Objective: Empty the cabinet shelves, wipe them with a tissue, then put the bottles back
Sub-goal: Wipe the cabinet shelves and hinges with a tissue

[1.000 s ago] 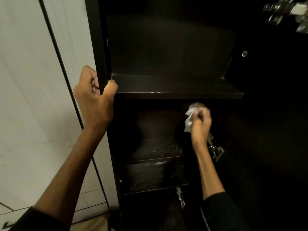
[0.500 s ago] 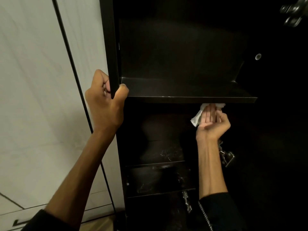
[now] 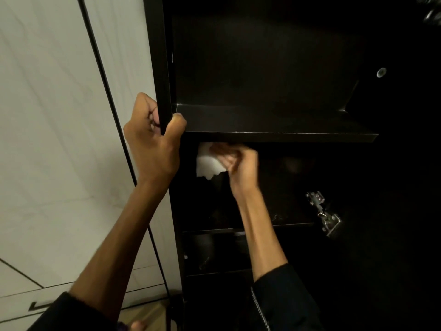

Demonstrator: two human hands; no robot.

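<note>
Under top shelf (image 3: pixel 274 137), right hand (image 3: pixel 238 163) pinches white tissue (image 3: pixel 207 163), held up close beneath board. Left hand (image 3: pixel 152 142) grips cabinet side (image 3: pixel 157 68), fingers curled round edge.

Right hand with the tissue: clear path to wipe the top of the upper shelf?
Probably yes. The right hand holds the tissue just under the upper shelf, whose top looks bare and open-fronted.
</note>
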